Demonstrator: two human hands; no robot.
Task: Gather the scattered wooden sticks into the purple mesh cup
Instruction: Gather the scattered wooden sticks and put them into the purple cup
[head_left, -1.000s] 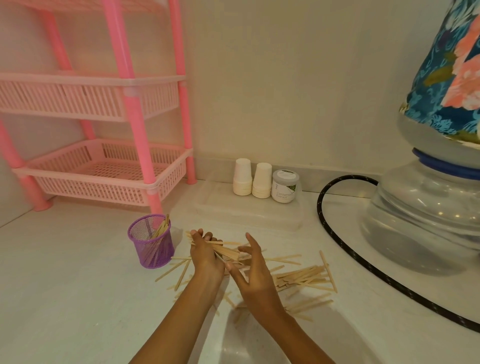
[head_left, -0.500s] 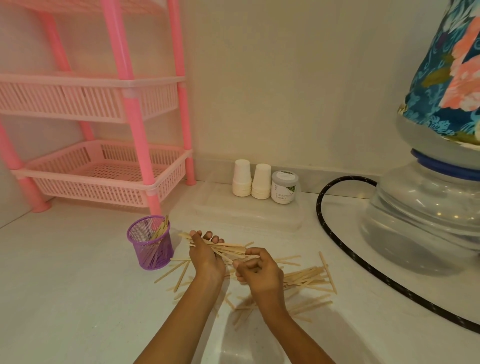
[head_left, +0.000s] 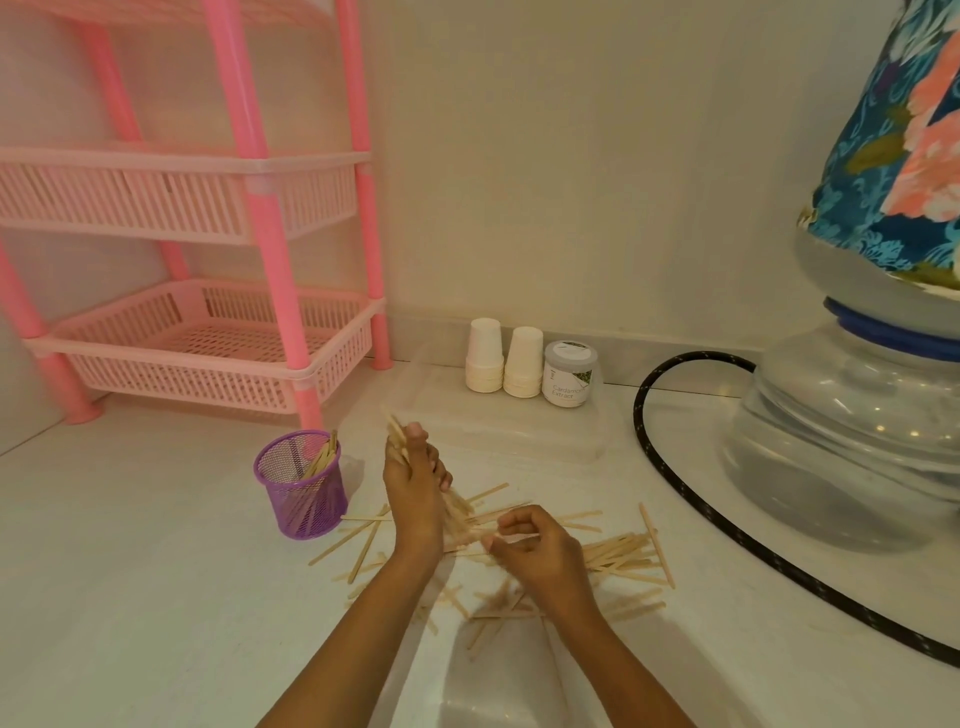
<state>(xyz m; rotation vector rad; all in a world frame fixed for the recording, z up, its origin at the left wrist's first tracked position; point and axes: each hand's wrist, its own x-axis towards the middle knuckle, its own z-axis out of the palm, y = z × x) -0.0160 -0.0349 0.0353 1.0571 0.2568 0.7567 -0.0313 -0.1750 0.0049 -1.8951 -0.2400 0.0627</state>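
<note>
A purple mesh cup (head_left: 303, 488) stands on the white floor with several wooden sticks leaning inside it. To its right my left hand (head_left: 415, 493) grips a bundle of sticks (head_left: 397, 436), tilted steeply so the top ends poke above my fingers. My right hand (head_left: 535, 551) is lower and to the right, its fingers curled and pinching the bundle's lower ends. Many more scattered sticks (head_left: 618, 558) lie on the floor around and under both hands.
A pink plastic rack (head_left: 208, 358) stands behind the cup. Two stacks of paper cups (head_left: 501, 364) and a small jar (head_left: 569, 374) sit on a clear lid (head_left: 519, 431) by the wall. A black hose (head_left: 670, 478) curves past a large water bottle (head_left: 862, 441) at right.
My left hand has lifted and turned the stick bundle from lying flat to nearly upright. My right hand has shifted down and right, still at the bundle's lower ends.
</note>
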